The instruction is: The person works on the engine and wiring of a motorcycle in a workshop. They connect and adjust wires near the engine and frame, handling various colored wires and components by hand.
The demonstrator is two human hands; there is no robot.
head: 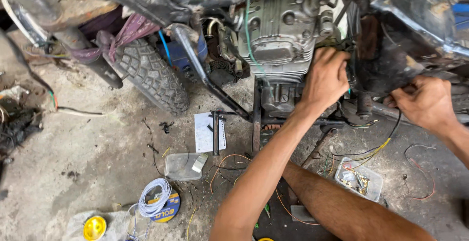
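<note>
Both hands work at the side of a stripped motorcycle standing on the concrete floor (88,172). The left hand (326,77) is curled shut beside the finned engine (278,35), its fingertips tucked into the gap behind the cylinder, where what it grips is hidden. The right hand (426,101) is clenched around a black cable (396,123) that droops toward a loose bundle of yellow wires (366,155). Below them lie a clear plastic tray (360,178) of small parts, an empty clear container (183,166), a coil of white wire (154,197) and a yellow tape roll (95,228). The knobby front tyre (154,75) stands well left of the engine.
</note>
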